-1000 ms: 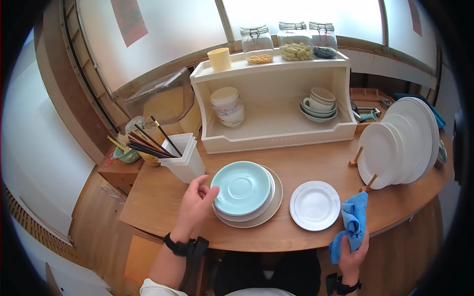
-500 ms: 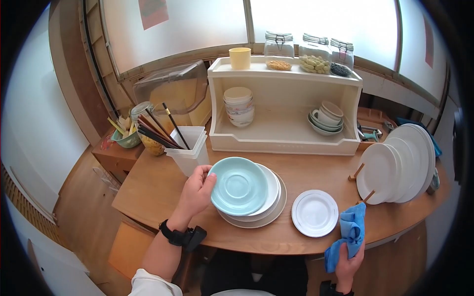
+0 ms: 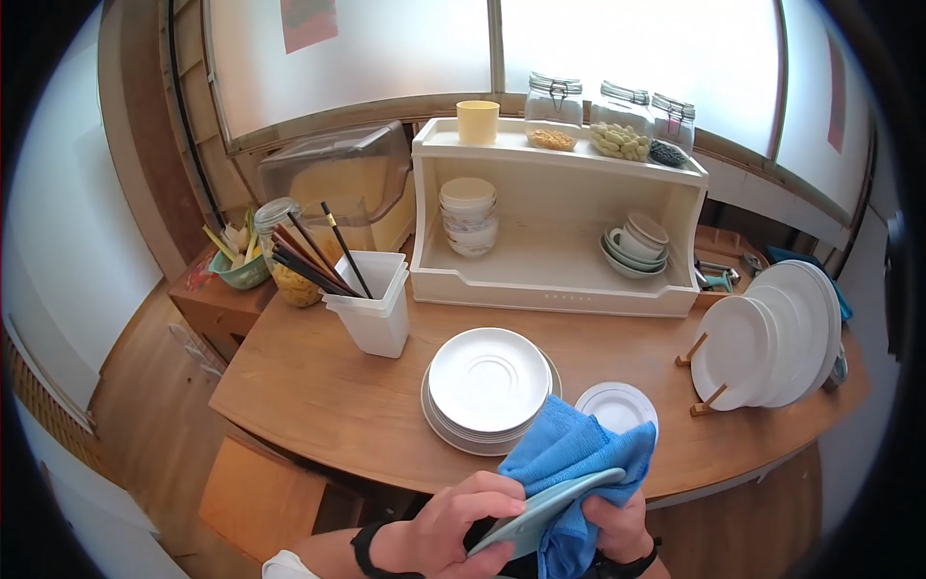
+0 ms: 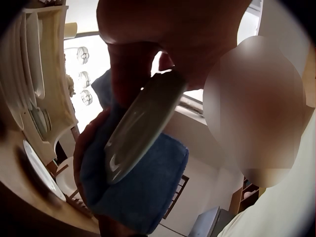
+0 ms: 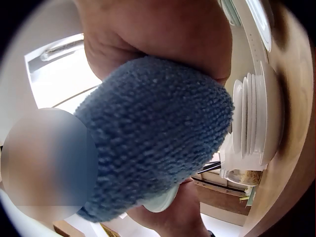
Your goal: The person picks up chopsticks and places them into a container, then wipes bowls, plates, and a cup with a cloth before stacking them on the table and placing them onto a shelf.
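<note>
Near the table's front edge, my left hand grips a light blue saucer by its left rim, fingers on top and thumb below. The saucer is tilted steeply, seen almost edge-on in the left wrist view. My right hand holds a blue cloth that wraps round the saucer's right side, covering that part of it. In the right wrist view the cloth fills the middle and hides most of the saucer. Just beyond the hands stands a stack of white plates, and a small white plate lies partly behind the cloth.
White plates stand in a wooden rack at the right. A white bin of chopsticks is at the left. Behind stands a cream shelf with bowls, a cup, and glass jars on top.
My left hand has lifted the light blue saucer off the plate stack and brought it toward the body. My right hand has moved left with the cloth, which now wraps the saucer's edge.
</note>
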Tool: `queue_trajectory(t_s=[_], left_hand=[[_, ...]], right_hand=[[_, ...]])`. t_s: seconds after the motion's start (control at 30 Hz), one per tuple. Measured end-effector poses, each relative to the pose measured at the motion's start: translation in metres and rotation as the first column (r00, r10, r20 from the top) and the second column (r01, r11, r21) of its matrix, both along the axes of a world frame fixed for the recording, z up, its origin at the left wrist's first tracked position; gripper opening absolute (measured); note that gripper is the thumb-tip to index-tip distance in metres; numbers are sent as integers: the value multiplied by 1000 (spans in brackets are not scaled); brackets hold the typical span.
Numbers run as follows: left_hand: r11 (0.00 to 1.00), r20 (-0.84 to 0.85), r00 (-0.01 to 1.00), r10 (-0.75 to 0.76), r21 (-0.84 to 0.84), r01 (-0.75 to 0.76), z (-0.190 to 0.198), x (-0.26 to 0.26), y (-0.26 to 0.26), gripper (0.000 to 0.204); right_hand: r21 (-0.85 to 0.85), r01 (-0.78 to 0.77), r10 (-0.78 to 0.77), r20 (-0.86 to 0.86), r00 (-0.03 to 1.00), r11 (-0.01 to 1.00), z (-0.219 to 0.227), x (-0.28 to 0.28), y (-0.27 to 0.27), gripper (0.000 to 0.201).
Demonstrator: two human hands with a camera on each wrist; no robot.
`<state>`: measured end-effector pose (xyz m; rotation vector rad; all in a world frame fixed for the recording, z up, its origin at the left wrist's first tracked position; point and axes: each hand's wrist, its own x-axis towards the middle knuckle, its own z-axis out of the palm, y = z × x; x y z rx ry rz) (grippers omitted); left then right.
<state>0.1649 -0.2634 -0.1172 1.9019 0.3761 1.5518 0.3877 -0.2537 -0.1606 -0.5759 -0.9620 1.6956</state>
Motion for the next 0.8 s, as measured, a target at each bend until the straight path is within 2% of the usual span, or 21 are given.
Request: queue_trajectory(t_s=[0.03, 0.1, 0.13, 0.2, 0.23, 0.27, 0.33, 0.37, 0.4, 0.43, 0.47, 0.53, 0.57, 0.6, 0.67, 0.7, 0.73, 0.77, 0.8], left_hand=[[1000, 5, 1000, 8, -1, -8, 4, -4, -1, 37], [926, -137, 982, -129, -371, 70, 8, -13, -2, 37], [926, -134, 983, -124, -372, 66, 8, -14, -1, 37], [833, -41, 990, -134, -546, 90, 6, -13, 1, 44], [804, 36, 994, -99, -586, 101, 4, -12, -1, 40], [806, 43, 994, -99, -583, 105, 0, -9, -4, 40], [801, 345, 937, -43, -549, 239, -11, -3, -9, 37], [800, 353, 935, -41, -549, 242, -21, 1, -11, 37], [775, 560, 828, -31, -510, 374, -33, 6, -11, 36], [750, 734, 679, -12, -442, 492, -33, 10, -10, 36], [749, 736, 677, -8, -444, 492, -30, 14, -13, 36], [760, 640, 755, 145, -560, 328, -18, 27, -20, 43], [778, 682, 720, 132, -521, 351, -22, 33, -19, 40], [777, 680, 721, 135, -525, 349, -16, 28, -20, 40], [733, 472, 879, -70, -573, 366, 3, 9, -19, 36], [669, 404, 876, -265, -578, 468, 0, 0, -10, 42], [667, 411, 874, -261, -577, 471, -6, -6, -5, 42], [755, 181, 926, -332, -537, 376, -13, -12, -1, 46], [837, -66, 930, -361, -462, 292, -20, -14, 4, 50]], right_hand=[[-1, -8, 8, 5, 1000, 1000, 4, -1, 1, 68], [311, 163, -255, 283, 925, 936, 18, -4, -3, 57], [310, 158, -250, 285, 925, 938, 21, -6, -7, 57], [587, 143, -480, 472, 740, 797, 26, -9, -13, 52], [545, 281, -539, 399, 742, 790, 23, -20, -14, 46], [549, 277, -540, 403, 739, 789, 20, -23, -15, 46], [498, 296, -513, 382, 769, 815, 8, -29, -17, 48], [470, 302, -497, 373, 783, 829, 1, -30, -18, 49], [440, 306, -480, 365, 798, 844, -6, -31, -20, 51], [407, 311, -462, 354, 813, 859, -13, -32, -22, 52], [374, 318, -448, 339, 827, 871, -19, -34, -24, 53], [306, 330, -421, 306, 854, 893, -28, -37, -28, 57], [270, 334, -407, 287, 867, 903, -29, -40, -30, 59], [78, 522, -526, 35, 850, 849, -2, -49, -15, 50], [185, 303, -344, 258, 903, 935, 20, -2, -8, 51], [379, 271, -414, 373, 830, 885, 32, 3, -9, 50], [552, 196, -495, 466, 734, 810, 42, 9, -12, 49], [641, 35, -525, 595, 608, 767, 47, 14, -15, 48], [641, 26, -522, 601, 605, 767, 38, 10, -19, 48]])
